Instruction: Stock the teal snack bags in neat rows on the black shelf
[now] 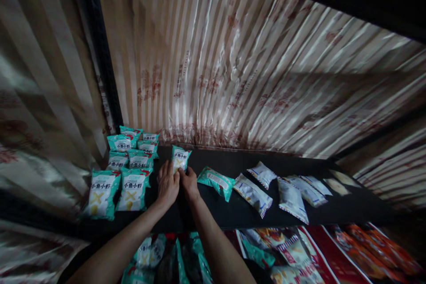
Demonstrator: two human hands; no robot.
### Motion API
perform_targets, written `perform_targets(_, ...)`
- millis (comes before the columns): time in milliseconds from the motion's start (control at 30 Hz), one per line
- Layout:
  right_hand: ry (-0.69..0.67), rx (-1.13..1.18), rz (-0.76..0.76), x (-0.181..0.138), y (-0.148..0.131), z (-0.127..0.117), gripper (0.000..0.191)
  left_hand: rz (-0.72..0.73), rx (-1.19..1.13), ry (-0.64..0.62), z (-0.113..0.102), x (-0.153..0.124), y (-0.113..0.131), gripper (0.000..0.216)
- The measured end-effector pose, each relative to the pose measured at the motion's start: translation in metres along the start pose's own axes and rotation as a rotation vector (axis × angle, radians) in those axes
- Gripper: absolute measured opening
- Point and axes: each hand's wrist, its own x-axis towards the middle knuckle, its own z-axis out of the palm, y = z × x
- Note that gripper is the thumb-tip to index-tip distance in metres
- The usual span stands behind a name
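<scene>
Both my hands reach onto a dark shelf (349,208). My left hand (167,183) lies with fingers stretched out against the left side of an upright teal snack packet (180,159). My right hand (189,183) is curled at the packet's lower right edge and pinches it. To the left stand rows of the same teal packets (128,166), upright and facing forward. Just right of my hands another teal packet (216,182) lies flat on the shelf.
Several white and silver packets (254,193) lie loose on the shelf to the right. Striped, shiny wrapping covers the back wall (253,66). The shelf below holds more teal packets (149,257) and red ones (333,257).
</scene>
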Motion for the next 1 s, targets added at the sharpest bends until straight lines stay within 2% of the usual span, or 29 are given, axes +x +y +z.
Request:
perform_targets(267, 0.011, -0.108, -0.044, 0.028, -0.006, 0.011, 0.03, 0.068, -0.007, 0.009, 0.014, 0.018, -0.009, 0.04)
perform_targets(467, 0.005, -0.154, -0.077, 0.049, -0.008, 0.022, 0.027, 0.027, -0.068, 0.011, 0.024, 0.027, -0.012, 0.038)
perform_targets(667, -0.001, -0.184, -0.123, 0.064, -0.006, 0.028, 0.028, -0.093, -0.168, -0.048, 0.035, 0.028, -0.021, 0.044)
perform_targets(1000, -0.055, -0.256, -0.196, 0.078, -0.003, 0.037, 0.028, -0.149, -0.212, -0.067, 0.04, 0.031, -0.025, 0.045)
